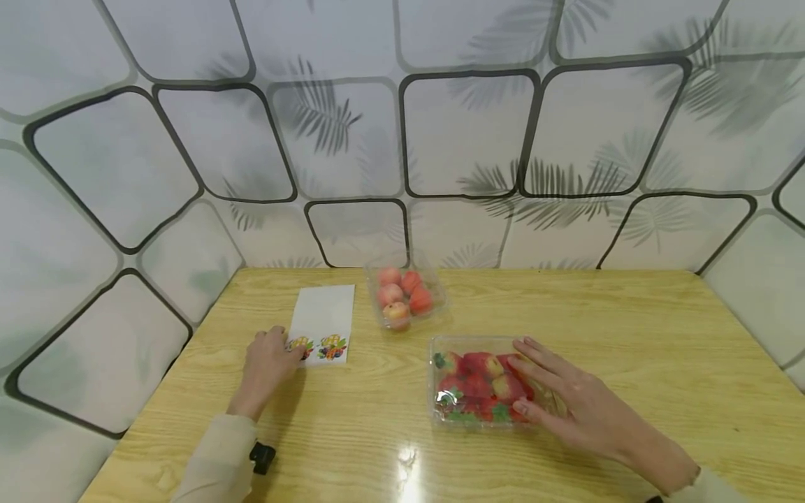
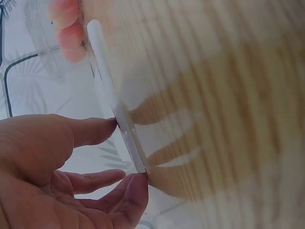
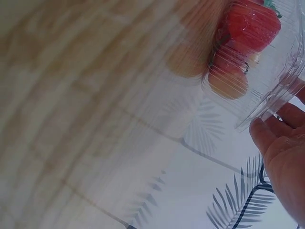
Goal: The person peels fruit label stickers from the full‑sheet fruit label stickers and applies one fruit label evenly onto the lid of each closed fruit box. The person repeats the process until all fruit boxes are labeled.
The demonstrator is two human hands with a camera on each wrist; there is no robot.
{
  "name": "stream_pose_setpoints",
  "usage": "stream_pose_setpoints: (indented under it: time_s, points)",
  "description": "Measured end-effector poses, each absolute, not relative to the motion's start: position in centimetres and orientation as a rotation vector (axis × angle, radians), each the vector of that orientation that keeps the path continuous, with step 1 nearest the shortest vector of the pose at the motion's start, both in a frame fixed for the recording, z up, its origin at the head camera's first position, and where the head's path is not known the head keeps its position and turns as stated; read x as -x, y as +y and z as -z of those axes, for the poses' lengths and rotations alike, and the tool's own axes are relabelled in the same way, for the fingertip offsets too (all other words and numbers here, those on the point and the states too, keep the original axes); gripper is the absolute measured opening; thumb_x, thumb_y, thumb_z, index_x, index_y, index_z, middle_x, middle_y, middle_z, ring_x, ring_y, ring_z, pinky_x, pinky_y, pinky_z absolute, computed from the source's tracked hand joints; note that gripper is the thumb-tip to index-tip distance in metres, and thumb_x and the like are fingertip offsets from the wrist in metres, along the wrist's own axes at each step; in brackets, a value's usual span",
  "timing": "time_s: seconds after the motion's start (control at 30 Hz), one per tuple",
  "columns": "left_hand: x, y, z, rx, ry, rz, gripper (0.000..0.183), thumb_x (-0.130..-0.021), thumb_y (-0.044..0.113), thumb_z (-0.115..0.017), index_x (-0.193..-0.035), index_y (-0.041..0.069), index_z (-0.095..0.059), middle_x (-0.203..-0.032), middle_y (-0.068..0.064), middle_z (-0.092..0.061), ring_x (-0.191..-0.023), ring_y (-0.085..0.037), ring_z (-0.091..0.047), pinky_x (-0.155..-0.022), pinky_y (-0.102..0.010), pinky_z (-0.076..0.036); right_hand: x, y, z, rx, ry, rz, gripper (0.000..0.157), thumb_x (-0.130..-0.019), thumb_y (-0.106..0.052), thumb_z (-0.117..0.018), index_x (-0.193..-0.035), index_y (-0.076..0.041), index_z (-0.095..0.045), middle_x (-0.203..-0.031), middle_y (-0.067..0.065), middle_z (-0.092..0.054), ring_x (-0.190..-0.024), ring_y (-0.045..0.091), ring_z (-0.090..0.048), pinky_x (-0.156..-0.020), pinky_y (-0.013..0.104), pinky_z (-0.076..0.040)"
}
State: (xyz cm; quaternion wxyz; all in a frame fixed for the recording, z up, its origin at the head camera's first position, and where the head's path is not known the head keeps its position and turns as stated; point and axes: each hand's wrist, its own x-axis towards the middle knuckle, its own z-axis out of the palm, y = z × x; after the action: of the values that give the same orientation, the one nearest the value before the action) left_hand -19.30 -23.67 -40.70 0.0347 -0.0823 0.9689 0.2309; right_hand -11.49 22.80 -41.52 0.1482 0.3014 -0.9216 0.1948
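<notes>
A clear plastic fruit box (image 1: 481,381) filled with red fruit and green leaves sits on the wooden table, its lid down. Over its right end my right hand (image 1: 575,402) lies with fingers spread and fairly straight; in the right wrist view the thumb tip meets the box's rim (image 3: 245,126). At the left, a white pad of sheets (image 1: 323,318) printed with two colourful fruit pictures lies flat. My left hand (image 1: 270,360) pinches its near left corner, thumb by the printed fruit. Seen from the left wrist, the thumb and curled fingers bracket the pad's edge (image 2: 128,138).
A second clear box (image 1: 405,293) with several peach-like and red fruits stands at the back middle, near the wall. The patterned wall covering (image 1: 465,230) rises right behind the table's far edge. A glossy wooden tabletop (image 1: 352,433) spreads between my hands.
</notes>
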Motion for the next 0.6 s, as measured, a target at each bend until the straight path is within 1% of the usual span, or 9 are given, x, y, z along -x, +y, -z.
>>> stream_pose_setpoints:
  time_s: [0.1,0.2,0.27,0.33,0.4,0.5,0.53,0.6]
  points:
    - [19.39,-23.68,40.67,0.254,2.977,-0.711,0.064,-0.098,0.021,-0.063,-0.139,-0.023,-0.042,-0.134,-0.046,-0.047,-0.125,-0.059,-0.047,-0.105,-0.066,-0.042,11.53,22.83,41.58,-0.868,-2.651,-0.564,0.06,-0.091,-0.034,-0.077,-0.147,-0.021,-0.058,-0.157,0.007,-0.051,-0.152,0.005,-0.035,-0.091,0.053,-0.058]
    - [19.45,-23.78,40.59,0.256,2.979,-0.719,0.062,-0.095,0.019,-0.066,-0.135,-0.023,-0.046,-0.132,-0.045,-0.05,-0.122,-0.056,-0.05,-0.103,-0.064,-0.044,11.58,22.83,41.65,-0.868,-2.648,-0.566,0.061,-0.091,-0.034,-0.077,-0.148,-0.022,-0.057,-0.157,0.007,-0.05,-0.151,0.006,-0.035,-0.092,0.053,-0.058]
    - [19.48,-23.89,40.53,0.249,2.985,-0.737,0.059,-0.093,0.017,-0.069,-0.131,-0.023,-0.05,-0.128,-0.045,-0.054,-0.117,-0.054,-0.055,-0.099,-0.061,-0.048,11.6,22.85,41.69,-0.866,-2.649,-0.563,0.061,-0.092,-0.034,-0.077,-0.148,-0.022,-0.057,-0.157,0.006,-0.05,-0.151,0.007,-0.036,-0.092,0.053,-0.058]
    - [19.54,-24.01,40.48,0.246,2.981,-0.769,0.053,-0.091,0.016,-0.071,-0.124,-0.022,-0.055,-0.12,-0.042,-0.059,-0.104,-0.048,-0.06,-0.089,-0.056,-0.053,11.61,22.87,41.71,-0.864,-2.651,-0.565,0.061,-0.092,-0.034,-0.077,-0.148,-0.022,-0.057,-0.158,0.006,-0.05,-0.151,0.007,-0.036,-0.092,0.054,-0.058]
    - [19.58,-24.14,40.44,0.248,2.974,-0.81,0.051,-0.089,0.014,-0.074,-0.122,-0.021,-0.057,-0.117,-0.041,-0.061,-0.098,-0.044,-0.063,-0.084,-0.053,-0.055,11.61,22.87,41.71,-0.863,-2.653,-0.564,0.061,-0.092,-0.034,-0.077,-0.148,-0.022,-0.056,-0.158,0.006,-0.05,-0.151,0.007,-0.036,-0.092,0.054,-0.058]
    - [19.61,-24.34,40.35,0.268,2.958,-0.851,0.053,-0.088,0.014,-0.076,-0.123,-0.02,-0.056,-0.117,-0.039,-0.063,-0.095,-0.042,-0.064,-0.081,-0.05,-0.056,11.55,22.85,41.67,-0.862,-2.659,-0.567,0.061,-0.092,-0.034,-0.077,-0.148,-0.022,-0.056,-0.158,0.006,-0.05,-0.151,0.006,-0.036,-0.092,0.054,-0.058]
    - [19.58,-24.39,40.29,0.273,2.957,-0.853,0.057,-0.088,0.015,-0.076,-0.127,-0.021,-0.055,-0.121,-0.04,-0.062,-0.1,-0.043,-0.065,-0.084,-0.051,-0.056,11.53,22.85,41.65,-0.859,-2.661,-0.567,0.061,-0.092,-0.034,-0.077,-0.148,-0.022,-0.056,-0.158,0.006,-0.05,-0.151,0.007,-0.037,-0.092,0.053,-0.058]
    - [19.59,-24.48,40.14,0.293,2.929,-0.87,0.056,-0.089,0.016,-0.075,-0.127,-0.02,-0.055,-0.117,-0.037,-0.064,-0.095,-0.041,-0.065,-0.078,-0.048,-0.056,11.48,22.83,41.59,-0.854,-2.667,-0.574,0.061,-0.092,-0.034,-0.076,-0.149,-0.022,-0.056,-0.158,0.006,-0.05,-0.15,0.008,-0.038,-0.092,0.053,-0.058]
